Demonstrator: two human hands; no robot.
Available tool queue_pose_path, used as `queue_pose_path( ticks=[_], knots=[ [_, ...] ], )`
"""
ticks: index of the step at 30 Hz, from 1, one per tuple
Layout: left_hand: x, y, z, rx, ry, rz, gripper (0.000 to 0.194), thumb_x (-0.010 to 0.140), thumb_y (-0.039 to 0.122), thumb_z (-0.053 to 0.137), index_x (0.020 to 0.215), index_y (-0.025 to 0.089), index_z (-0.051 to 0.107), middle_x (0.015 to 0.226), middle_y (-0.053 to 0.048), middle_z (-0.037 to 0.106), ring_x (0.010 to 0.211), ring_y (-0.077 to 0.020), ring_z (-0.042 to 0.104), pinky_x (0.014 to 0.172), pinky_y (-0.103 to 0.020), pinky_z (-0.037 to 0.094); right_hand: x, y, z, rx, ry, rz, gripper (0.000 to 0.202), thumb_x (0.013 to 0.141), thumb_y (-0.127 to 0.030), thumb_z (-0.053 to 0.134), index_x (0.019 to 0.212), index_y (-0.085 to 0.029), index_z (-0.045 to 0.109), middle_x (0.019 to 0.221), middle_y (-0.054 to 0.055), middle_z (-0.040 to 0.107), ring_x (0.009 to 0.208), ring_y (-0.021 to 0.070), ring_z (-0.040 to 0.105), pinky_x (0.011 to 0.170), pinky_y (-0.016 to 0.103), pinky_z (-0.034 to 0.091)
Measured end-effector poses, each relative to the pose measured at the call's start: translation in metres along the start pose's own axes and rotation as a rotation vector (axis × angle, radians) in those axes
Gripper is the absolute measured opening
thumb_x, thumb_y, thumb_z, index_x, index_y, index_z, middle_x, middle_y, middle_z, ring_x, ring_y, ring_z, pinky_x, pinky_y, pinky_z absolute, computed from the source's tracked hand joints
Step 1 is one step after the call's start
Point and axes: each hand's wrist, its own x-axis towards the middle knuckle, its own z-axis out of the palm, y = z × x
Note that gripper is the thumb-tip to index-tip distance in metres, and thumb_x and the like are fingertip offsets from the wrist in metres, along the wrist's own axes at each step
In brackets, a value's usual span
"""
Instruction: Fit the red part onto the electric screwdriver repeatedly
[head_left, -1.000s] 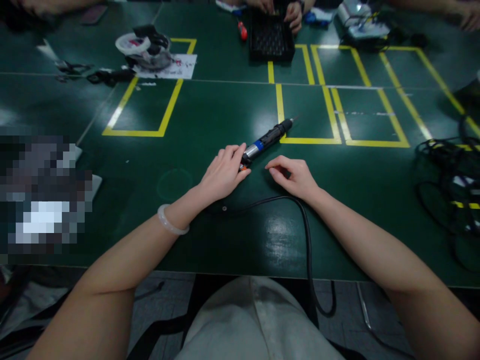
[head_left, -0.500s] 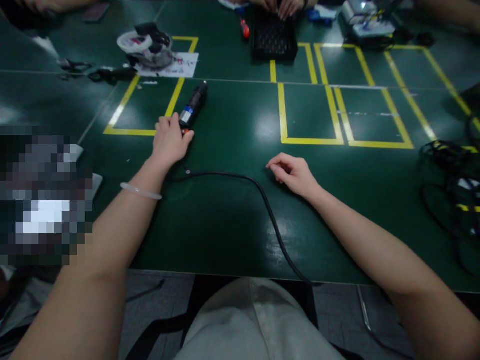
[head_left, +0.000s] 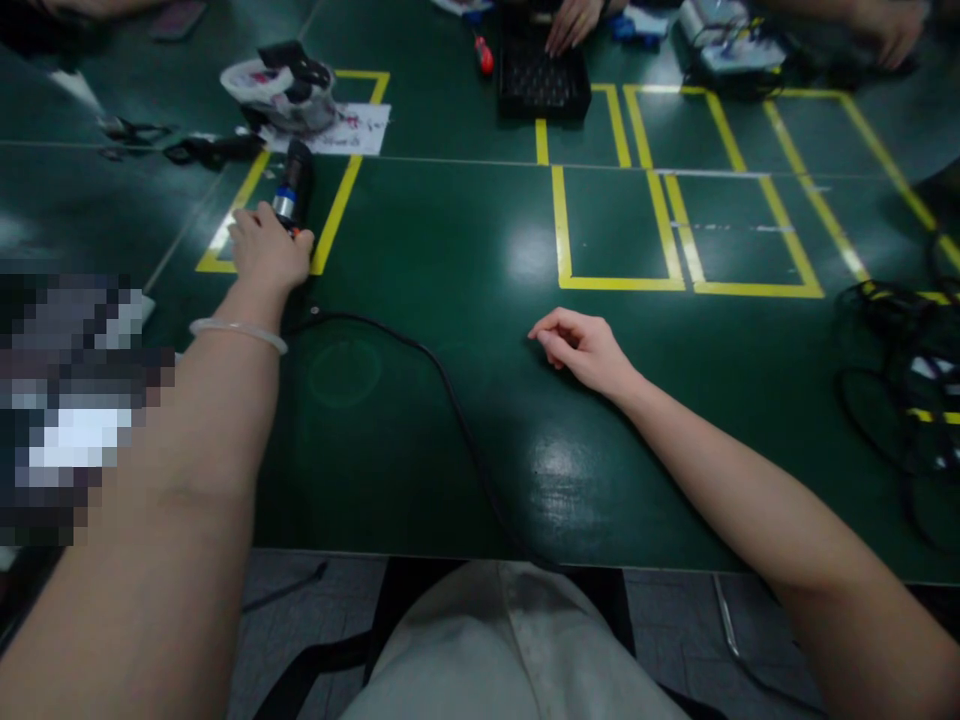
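Observation:
My left hand (head_left: 271, 248) is closed around a black corded electric screwdriver (head_left: 295, 185) with a blue band. The tool lies within the left yellow-taped rectangle, its front end pointing away from me, and my fingers and palm hide its rear part. From below that hand a black cable (head_left: 442, 375) curves across the green table to its front edge. My right hand (head_left: 585, 348) rests on the table with its fingers loosely curled, and nothing shows in them. The nearest marking to it is a yellow tape outline (head_left: 622, 284).
Beyond the screwdriver sits a roundish white container (head_left: 277, 95) with black items, on a paper sheet (head_left: 367, 125). Another person's hand (head_left: 574, 25) is over a black tray (head_left: 544, 100), beside a red-handled tool (head_left: 484, 57). Tangled black cables (head_left: 892, 330) lie at right.
My left hand has carried the electric screwdriver leftward into the taped rectangle, turning it more upright in view. The cable followed left. My right hand has stayed put.

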Motion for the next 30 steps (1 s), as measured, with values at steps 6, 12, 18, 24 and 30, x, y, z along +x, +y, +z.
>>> queue_pose_path(
  ticks=[6, 12, 18, 24, 30],
  knots=[
    [-0.005, 0.006, 0.004, -0.008, 0.077, -0.007, 0.074, 0.106, 0.062, 0.039, 0.151, 0.009, 0.012, 0.156, -0.006, 0.023, 0.138, -0.0298, 0.019, 0.117, -0.059, 0.015, 0.000, -0.002, 0.000, -0.018, -0.006, 0.002, 0.018, 0.094, -0.032, 0.058, 0.093, -0.017, 0.067, 0.058, -0.005, 0.057, 0.050, 0.0095, 0.055, 0.052, 0.022, 0.041],
    [-0.005, 0.005, 0.005, -0.044, 0.107, 0.009, 0.082, 0.100, 0.055, 0.058, 0.150, 0.002, 0.019, 0.154, -0.011, 0.028, 0.131, -0.0274, 0.023, 0.115, -0.060, 0.016, -0.001, -0.002, 0.000, -0.045, -0.014, 0.001, 0.017, 0.094, -0.031, 0.057, 0.093, -0.017, 0.067, 0.058, -0.004, 0.058, 0.050, 0.0098, 0.055, 0.052, 0.022, 0.041],
    [-0.012, 0.004, 0.006, -0.031, 0.140, 0.034, 0.061, 0.108, 0.054, 0.036, 0.146, 0.007, 0.030, 0.146, -0.009, 0.033, 0.129, -0.0281, 0.029, 0.112, -0.057, 0.020, 0.000, -0.002, 0.000, -0.042, -0.019, 0.005, 0.018, 0.094, -0.031, 0.058, 0.093, -0.017, 0.068, 0.059, -0.004, 0.058, 0.051, 0.0103, 0.056, 0.053, 0.023, 0.042],
    [-0.034, 0.018, -0.002, 0.043, 0.123, 0.021, 0.055, 0.110, 0.050, 0.022, 0.140, 0.009, 0.041, 0.136, -0.012, 0.040, 0.118, -0.0271, 0.038, 0.106, -0.049, 0.031, 0.000, -0.003, 0.001, -0.048, -0.025, 0.006, 0.018, 0.093, -0.031, 0.058, 0.093, -0.016, 0.068, 0.059, -0.004, 0.058, 0.051, 0.0103, 0.056, 0.053, 0.023, 0.042],
    [-0.074, 0.044, -0.008, 0.130, 0.092, 0.094, 0.054, 0.112, 0.051, 0.023, 0.142, 0.012, 0.043, 0.132, -0.013, 0.047, 0.114, -0.0286, 0.049, 0.098, -0.044, 0.044, 0.000, -0.002, 0.001, -0.050, -0.027, 0.018, 0.019, 0.094, -0.031, 0.058, 0.094, -0.016, 0.069, 0.060, -0.003, 0.059, 0.052, 0.0105, 0.056, 0.054, 0.023, 0.042]
  ],
)
